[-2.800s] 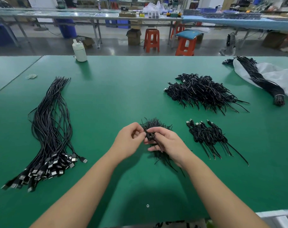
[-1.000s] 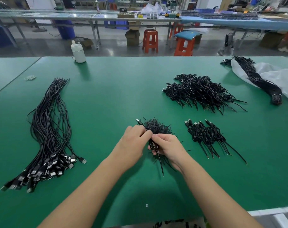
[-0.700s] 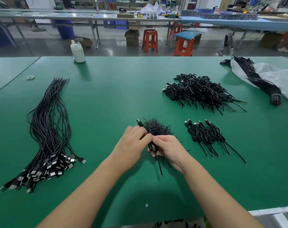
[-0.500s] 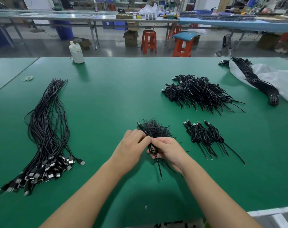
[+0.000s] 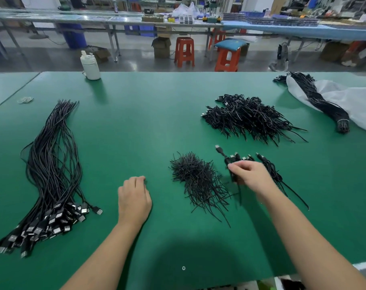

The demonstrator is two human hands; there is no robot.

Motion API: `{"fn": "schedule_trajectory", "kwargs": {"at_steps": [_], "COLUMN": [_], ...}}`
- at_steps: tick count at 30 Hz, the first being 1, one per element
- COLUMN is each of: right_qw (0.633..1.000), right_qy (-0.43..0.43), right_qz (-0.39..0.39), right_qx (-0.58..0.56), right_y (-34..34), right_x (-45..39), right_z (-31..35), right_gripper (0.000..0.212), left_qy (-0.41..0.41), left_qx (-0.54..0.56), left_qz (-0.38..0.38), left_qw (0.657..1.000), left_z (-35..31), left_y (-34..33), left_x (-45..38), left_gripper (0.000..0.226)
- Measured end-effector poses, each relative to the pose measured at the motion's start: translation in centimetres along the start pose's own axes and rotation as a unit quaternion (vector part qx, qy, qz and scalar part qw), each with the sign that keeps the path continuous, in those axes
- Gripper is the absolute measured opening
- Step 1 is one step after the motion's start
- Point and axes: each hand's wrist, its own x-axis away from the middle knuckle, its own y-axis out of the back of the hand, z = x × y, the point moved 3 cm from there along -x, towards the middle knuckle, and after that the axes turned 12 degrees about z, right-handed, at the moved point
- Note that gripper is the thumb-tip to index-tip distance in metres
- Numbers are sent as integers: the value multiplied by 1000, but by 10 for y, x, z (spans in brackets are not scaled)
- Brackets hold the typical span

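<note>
Cable bundle [image 5: 227, 161], likely light and floppy, is pinched at its middle, the best hold, by our right hand [image 5: 250, 174] right of frame centre beside similar bundles [image 5: 272, 172]; our left hand [image 5: 134, 197] rests loosely curled, empty.

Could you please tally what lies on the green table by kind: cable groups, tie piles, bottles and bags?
Cable groups: 4 (left bundle, far heap, far-right bundle, row with the cable that the right hand grips)
Tie piles: 1
Bottles: 1
Bags: 1
Total: 7
</note>
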Motion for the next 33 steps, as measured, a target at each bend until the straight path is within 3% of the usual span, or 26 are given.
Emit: {"fn": "schedule_trajectory", "kwargs": {"at_steps": [6,12,15,17,22,28,33], "right_qw": [953,892,840,826,898,928,943], "right_qy": [-67,-120,-48,24,87,40,64], "right_qz": [-151,-155,-201,-242,-196,-150,-185], "right_qx": [255,406,502,509,384,339,267], "right_y": [76,88,74,60,6,-41,-45], "right_x": [-34,-52,-48,-41,-34,-26,-21], "right_z": [-27,-53,-52,-49,-49,-85,-96], "right_gripper": [24,40,33,26,27,41,41], "left_qy": [-10,-4,-2,-3,0,-6,-5], "left_qx": [-18,-25,-26,-29,-29,-14,6], "left_qz": [-3,7,4,2,7,16,20], "left_qw": [1000,1000,1000,1000,1000,1000,1000], "left_z": [1,0,0,0,1,2,5], "left_y": [-6,-7,-7,-8,-8,-5,-4], "left_x": [-2,-4,-4,-4,-4,1,1], "left_gripper": [18,20,22,22,20,17,20]}}
